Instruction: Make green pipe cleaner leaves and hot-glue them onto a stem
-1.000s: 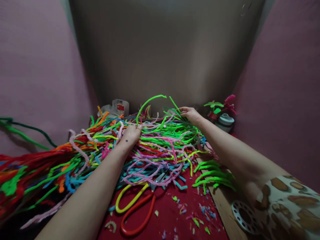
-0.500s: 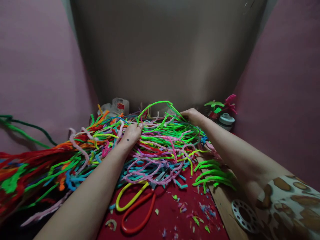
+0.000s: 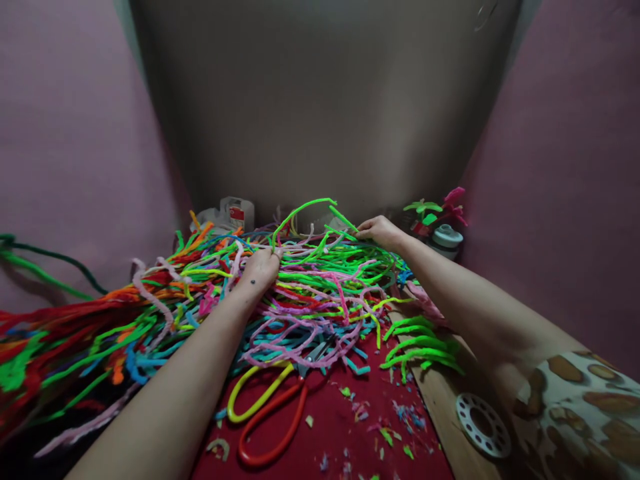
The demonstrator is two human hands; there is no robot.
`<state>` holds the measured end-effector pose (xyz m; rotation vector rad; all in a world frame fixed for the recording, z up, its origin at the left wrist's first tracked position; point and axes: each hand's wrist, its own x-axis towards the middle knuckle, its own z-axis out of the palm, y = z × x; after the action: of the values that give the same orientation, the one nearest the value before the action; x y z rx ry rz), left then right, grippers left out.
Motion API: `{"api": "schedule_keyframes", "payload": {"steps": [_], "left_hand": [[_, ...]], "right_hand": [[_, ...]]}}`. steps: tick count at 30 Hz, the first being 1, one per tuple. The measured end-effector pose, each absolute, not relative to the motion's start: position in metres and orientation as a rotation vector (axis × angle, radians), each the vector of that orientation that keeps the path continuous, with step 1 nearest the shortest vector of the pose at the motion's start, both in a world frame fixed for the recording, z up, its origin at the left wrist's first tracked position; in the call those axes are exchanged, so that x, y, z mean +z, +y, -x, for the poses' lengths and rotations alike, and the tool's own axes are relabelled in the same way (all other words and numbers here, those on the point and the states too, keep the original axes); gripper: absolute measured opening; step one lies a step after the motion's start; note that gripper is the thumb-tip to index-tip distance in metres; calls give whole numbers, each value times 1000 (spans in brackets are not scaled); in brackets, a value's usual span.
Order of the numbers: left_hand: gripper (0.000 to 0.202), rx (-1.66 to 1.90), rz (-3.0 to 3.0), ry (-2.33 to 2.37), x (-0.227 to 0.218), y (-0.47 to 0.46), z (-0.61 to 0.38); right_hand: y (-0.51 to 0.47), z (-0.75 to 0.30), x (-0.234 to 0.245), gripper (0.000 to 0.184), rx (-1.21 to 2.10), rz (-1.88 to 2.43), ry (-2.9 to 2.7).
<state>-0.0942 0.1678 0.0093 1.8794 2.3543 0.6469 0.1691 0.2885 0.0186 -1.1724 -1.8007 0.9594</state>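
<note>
Hands (image 3: 263,268) seemingly pinch bright green pipe cleaners (image 3: 301,206).

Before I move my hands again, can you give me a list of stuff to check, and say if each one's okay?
1. Left hand is holding the curved green strand: ok.
2. Right hand is holding the straight green strand: ok.
3. The two strands' tips are touching: cannot tell; they look close, but depth is unclear.
4. Scissors are free to pick up: not ok; pink strands lie across the blades.
5. Red surface is free of scraps: not ok; little colored bits are scattered there.
</note>
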Motion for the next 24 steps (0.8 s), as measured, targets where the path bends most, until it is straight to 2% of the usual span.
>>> {"api": "schedule_keyframes", "payload": {"steps": [4,9,15,21,24], "left_hand": [[43,646,-1892,2359,7,169,96],[44,636,-1898,2362,8,167,94],[45,630,-1912,2364,8,169,94],[46,634,-1930,2378,4,173,97],[45,616,-1938,2377,4,173,97]], "right_hand": [[284,-169,24,14,909,1168,-1812],[280,-170,26,22,898,1158,-1827],[279,-173,27,21,889,1159,-1846],[279,-171,27,35,920,1182,-1921],[280,-171,26,30,902,1239,-2014]]}}
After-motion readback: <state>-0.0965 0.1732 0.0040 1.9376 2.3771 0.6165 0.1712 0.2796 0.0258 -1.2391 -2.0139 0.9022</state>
